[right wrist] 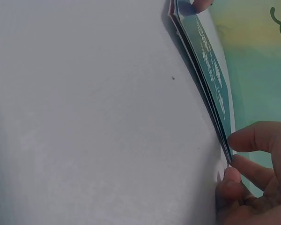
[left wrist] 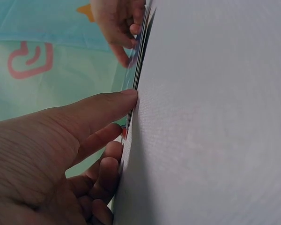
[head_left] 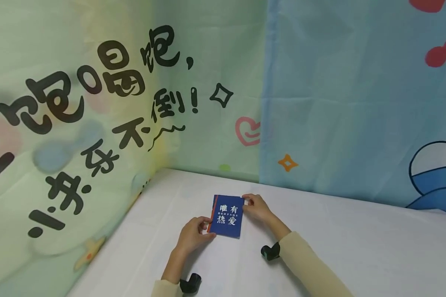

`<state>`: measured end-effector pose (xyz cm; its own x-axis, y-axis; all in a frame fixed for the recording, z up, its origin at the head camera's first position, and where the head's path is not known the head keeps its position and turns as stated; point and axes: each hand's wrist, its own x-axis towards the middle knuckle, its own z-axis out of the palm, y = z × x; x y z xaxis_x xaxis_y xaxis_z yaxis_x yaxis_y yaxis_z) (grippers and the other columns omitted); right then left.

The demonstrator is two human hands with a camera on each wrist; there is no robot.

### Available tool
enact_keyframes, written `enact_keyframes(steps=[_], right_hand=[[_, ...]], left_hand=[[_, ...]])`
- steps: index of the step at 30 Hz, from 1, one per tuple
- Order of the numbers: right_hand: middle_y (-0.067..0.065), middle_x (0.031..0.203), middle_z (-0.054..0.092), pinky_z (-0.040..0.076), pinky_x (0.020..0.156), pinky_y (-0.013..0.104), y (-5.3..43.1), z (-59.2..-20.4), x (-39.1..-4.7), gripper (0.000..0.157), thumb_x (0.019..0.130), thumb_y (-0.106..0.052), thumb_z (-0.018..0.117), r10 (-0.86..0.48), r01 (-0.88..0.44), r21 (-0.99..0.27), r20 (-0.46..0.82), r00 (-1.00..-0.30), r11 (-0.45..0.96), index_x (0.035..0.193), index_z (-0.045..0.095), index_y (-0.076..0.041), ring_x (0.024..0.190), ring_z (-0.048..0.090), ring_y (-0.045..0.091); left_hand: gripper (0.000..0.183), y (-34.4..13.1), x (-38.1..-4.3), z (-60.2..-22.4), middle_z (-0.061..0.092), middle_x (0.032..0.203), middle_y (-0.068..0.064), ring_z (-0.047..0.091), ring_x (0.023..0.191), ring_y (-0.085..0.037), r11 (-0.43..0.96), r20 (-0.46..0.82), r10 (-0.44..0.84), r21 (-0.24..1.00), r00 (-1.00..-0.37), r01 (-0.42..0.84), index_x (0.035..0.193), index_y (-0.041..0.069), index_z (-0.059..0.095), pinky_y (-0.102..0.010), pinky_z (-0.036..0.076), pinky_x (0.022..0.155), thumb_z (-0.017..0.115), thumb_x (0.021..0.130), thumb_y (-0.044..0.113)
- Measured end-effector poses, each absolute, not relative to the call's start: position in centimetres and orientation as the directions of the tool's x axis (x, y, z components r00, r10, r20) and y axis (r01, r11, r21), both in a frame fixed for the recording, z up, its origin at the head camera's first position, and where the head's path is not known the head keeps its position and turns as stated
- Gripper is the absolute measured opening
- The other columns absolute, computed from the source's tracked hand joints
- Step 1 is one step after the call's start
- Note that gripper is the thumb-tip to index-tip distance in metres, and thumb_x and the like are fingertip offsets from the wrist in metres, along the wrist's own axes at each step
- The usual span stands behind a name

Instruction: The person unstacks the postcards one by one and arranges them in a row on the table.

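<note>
A small blue booklet [head_left: 227,228] with white characters and an orange-red strip down its left side lies on the white table. At its lower left corner my left hand [head_left: 193,236] holds the edges between thumb and fingers. The thumb [left wrist: 114,101] presses against the booklet's thin page edges in the left wrist view. My right hand [head_left: 258,207] pinches the upper right corner. In the right wrist view, the booklet [right wrist: 206,63] is seen edge-on with its pages slightly parted, and the right hand's fingers [right wrist: 253,140] meet at its near corner.
The white tabletop [head_left: 357,243] spreads around both arms. Behind it hang printed cloth backdrops, one green with black characters [head_left: 120,74], one blue [head_left: 338,103]. Black devices [head_left: 191,284] are worn at both wrists, below the beige sleeves' [head_left: 308,260] cuffs.
</note>
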<state>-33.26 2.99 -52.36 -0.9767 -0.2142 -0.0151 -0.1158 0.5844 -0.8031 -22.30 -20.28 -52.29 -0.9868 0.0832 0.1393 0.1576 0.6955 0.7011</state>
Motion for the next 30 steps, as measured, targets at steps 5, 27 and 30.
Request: enact_keyframes(steps=[5,27,30], right_hand=[[0.014,0.097,0.058,0.04,0.077,0.032,3.09,-52.37,-33.32,0.043,0.082,-0.008,0.061,-0.159,-0.007,-0.888,-0.075,-0.984,0.46,0.124,0.06,0.005,0.09,0.05,0.025],[0.006,0.083,0.068,0.047,0.06,0.023,3.68,-52.45,-32.93,0.032,0.094,-0.003,0.058,-0.149,0.091,-0.982,-0.117,-0.982,0.168,0.125,0.057,0.006,0.064,0.056,0.011],[0.006,0.081,0.068,0.046,0.059,0.023,3.83,-52.59,-32.9,0.034,0.093,-0.002,0.059,-0.159,0.092,-0.982,-0.118,-0.98,0.163,0.126,0.056,0.006,0.062,0.056,0.011]], left_hand=[[0.042,-20.12,-22.28,-52.2,0.051,0.079,-0.001,0.044,0.07,-0.012,0.688,0.128,0.071,0.712,-0.989,0.142,0.11,0.001,0.067,-0.024,0.037,0.06,0.083,0.075,0.016],[0.044,-20.14,-22.3,-52.09,0.051,0.078,0.0,0.044,0.069,-0.011,0.692,0.13,0.073,0.708,-0.989,0.144,0.11,0.002,0.068,-0.023,0.036,0.061,0.084,0.073,0.018],[0.045,-20.13,-22.18,-52.17,0.051,0.078,0.001,0.043,0.069,-0.01,0.701,0.138,0.077,0.697,-0.987,0.153,0.111,0.003,0.068,-0.023,0.035,0.061,0.085,0.073,0.02]])
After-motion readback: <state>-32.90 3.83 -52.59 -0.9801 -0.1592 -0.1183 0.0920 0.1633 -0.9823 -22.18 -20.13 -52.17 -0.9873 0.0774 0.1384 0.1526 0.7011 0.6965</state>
